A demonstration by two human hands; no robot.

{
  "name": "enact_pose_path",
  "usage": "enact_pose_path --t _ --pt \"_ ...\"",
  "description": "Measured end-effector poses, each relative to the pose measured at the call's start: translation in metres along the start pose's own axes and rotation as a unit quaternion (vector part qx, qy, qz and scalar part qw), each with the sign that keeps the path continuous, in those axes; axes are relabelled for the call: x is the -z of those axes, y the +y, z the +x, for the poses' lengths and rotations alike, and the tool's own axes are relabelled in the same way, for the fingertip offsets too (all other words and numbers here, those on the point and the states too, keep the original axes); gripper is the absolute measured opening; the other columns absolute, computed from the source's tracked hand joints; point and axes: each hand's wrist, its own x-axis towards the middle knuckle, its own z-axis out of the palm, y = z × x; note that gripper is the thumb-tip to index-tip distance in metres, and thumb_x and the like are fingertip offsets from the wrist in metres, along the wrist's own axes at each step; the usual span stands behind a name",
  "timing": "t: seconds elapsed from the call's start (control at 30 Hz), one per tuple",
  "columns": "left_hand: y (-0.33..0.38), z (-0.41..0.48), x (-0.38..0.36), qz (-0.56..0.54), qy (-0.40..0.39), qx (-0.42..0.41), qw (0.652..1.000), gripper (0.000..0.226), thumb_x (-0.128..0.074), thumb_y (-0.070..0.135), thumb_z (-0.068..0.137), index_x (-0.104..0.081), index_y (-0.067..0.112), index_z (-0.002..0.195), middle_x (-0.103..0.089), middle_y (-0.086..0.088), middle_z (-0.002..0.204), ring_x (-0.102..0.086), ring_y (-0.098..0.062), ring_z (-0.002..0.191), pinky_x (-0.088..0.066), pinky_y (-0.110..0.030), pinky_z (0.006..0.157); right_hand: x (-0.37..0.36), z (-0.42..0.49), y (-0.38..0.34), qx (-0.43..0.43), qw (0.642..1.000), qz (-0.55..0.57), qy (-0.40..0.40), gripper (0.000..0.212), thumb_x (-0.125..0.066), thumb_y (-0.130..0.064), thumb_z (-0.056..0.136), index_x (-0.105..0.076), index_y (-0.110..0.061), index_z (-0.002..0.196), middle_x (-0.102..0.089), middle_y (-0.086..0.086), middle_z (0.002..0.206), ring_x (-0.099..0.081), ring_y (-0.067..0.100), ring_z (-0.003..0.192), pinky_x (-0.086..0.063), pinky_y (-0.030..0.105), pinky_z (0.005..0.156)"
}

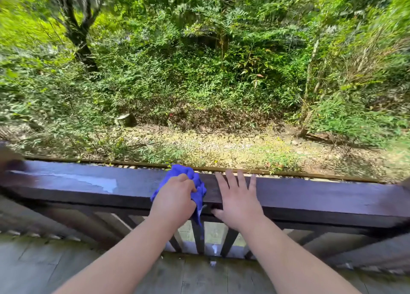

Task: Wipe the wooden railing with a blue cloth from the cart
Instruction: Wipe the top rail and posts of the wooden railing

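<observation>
A: Blue, bunched microfibre by the look of it: the blue cloth (186, 183) sits on top of the wooden railing (310, 196), pressed down under the left hand (174, 199), which is closed around it. A corner of it trails over the near edge and hangs down past the rail.

B: And the other hand?

A: The right hand (238, 201) lies flat on the rail just beside the cloth, fingers spread wide and holding nothing, thumb hooked under the near edge. I read it as a brace while the left does the wiping.

B: How far along would you say?

A: Hard to judge. To the left there is a pale patch (95, 181) on the top face, which may be wet sheen or worn finish; I cannot tell which. The stretch to the right looks dark and dull.

B: What could go wrong?

A: The cloth lies close to the far edge. If the hand loosens on an outward stroke, it could slip over and drop into the undergrowth (199, 89) beyond the rail. The hanging corner might also snag on a baluster (197, 236). And a bunched cloth touches only a narrow strip, so streaks may be missed.

B: Any containers? The cart?

A: None in view. The cart is out of frame; only the deck boards (66, 262) show below.
</observation>
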Motion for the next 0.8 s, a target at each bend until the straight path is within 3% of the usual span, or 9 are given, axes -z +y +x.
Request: enact_pose_path --t 0.2,0.4,0.53,0.8 --pt "0.053 0.013 -0.015 -0.004 -0.013 -0.026 1.0 0.025 -0.052 0.012 0.072 -0.066 0.023 0.091 -0.054 0.005 0.092 -0.051 -0.019 0.093 -0.039 -0.027 0.07 0.002 -0.001 0.003 0.01 1.0 -0.022 -0.015 0.099 -0.057 -0.036 0.089 0.008 -0.016 0.16 -0.006 0.014 0.17 0.004 0.046 0.154 0.005 0.075 0.115" --pt "0.045 0.013 -0.015 0.006 -0.051 -0.056 0.997 0.031 -0.05 0.012 0.074 -0.064 0.024 0.099 -0.053 0.007 0.098 -0.048 -0.017 0.098 -0.039 -0.026 0.075 0.002 -0.001 0.005 0.017 1.0 -0.009 -0.003 0.096 -0.052 -0.043 0.089 0.006 -0.015 0.16 -0.005 0.014 0.17 0.007 0.046 0.154 0.008 0.075 0.115" --pt "0.037 0.013 -0.013 0.009 -0.066 -0.076 0.995 0.03 -0.05 0.015 0.077 -0.064 0.022 0.103 -0.053 0.005 0.104 -0.048 -0.017 0.104 -0.048 -0.036 0.082 0.004 -0.001 0.0 0.002 1.0 0.001 -0.013 0.1 -0.053 -0.048 0.087 0.008 -0.018 0.16 0.001 0.012 0.171 0.014 0.044 0.154 0.016 0.073 0.113" --pt "-0.012 0.008 0.001 0.039 -0.044 -0.087 0.994 0.017 -0.051 0.019 0.081 -0.06 0.02 0.096 -0.052 0.005 0.102 -0.048 -0.017 0.098 -0.036 -0.027 0.07 0.009 0.023 -0.05 0.024 1.0 0.005 -0.016 0.094 -0.048 -0.045 0.086 -0.001 -0.011 0.16 -0.003 0.017 0.17 0.011 0.045 0.154 0.008 0.072 0.117"
